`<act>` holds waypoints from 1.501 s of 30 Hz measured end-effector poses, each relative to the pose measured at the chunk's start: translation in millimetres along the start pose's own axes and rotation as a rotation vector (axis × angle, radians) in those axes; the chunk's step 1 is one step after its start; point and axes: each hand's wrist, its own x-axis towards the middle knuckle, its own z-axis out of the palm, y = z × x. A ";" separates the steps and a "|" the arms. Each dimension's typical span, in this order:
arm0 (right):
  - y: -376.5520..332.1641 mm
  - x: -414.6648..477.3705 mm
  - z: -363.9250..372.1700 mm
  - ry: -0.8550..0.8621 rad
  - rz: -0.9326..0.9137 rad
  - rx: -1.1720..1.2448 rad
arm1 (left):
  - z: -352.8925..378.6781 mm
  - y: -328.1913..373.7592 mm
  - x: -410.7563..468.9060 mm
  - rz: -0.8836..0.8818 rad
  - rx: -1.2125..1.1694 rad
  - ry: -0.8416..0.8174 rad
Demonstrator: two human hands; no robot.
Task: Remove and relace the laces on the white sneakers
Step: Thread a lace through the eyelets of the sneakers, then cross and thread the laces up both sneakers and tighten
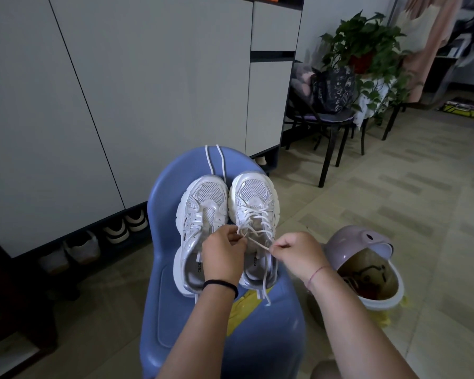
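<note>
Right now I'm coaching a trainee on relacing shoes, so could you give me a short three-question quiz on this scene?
1. True or false: the shoes stand on the floor.
2. The left hand and right hand pinch the lace of which shoe? A) the one on the person's left B) the one on the person's right C) neither
3. Fill in: the loose lace hangs over the ____ of the blue chair.
Key: 1 false, they rest on the blue chair. 2 B, the laced right sneaker; the left sneaker has no lace threaded. 3 back.
</note>
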 end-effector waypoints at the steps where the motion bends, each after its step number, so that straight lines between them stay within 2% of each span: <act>1: 1.9 -1.8 -4.4 -0.025 0.023 -0.006 | 0.0 -0.3 -0.4 0.000 -0.003 -0.002; 4: 6.6 -4.8 -15.6 -0.119 0.081 -0.076 | 0.4 -1.9 -0.9 0.006 -0.002 -0.006; 8: 4.6 -8.9 -22.4 -0.358 0.163 -0.257 | 1.0 -0.4 -2.9 0.019 0.011 -0.005; 10: 3.4 -10.4 -18.8 -0.417 0.170 -0.287 | 1.3 1.1 -3.7 0.028 0.030 -0.001; 16: -0.1 -11.3 -1.6 -0.353 0.101 -0.039 | 1.4 0.9 -1.5 0.028 0.025 0.011; 22: -0.6 -4.1 4.4 -0.236 0.119 0.124 | 0.9 -3.4 1.8 0.024 0.018 -0.012; 28: 0.3 0.7 6.7 -0.058 0.027 0.173 | -0.6 -6.7 3.6 0.038 0.028 -0.034; 33: -11.0 -0.9 9.6 0.028 -0.066 0.240 | -12.8 -3.3 5.7 0.035 -0.050 0.009; 37: -35.6 0.9 11.2 0.083 -0.123 0.435 | -29.7 -5.0 8.8 0.023 -0.105 0.071; 41: -79.4 36.1 6.7 0.148 -0.298 0.308 | -48.4 4.7 22.2 -0.032 -0.207 0.181; 45: -117.9 104.5 12.4 0.195 -0.363 0.161 | -69.7 31.4 80.1 0.149 -0.034 0.226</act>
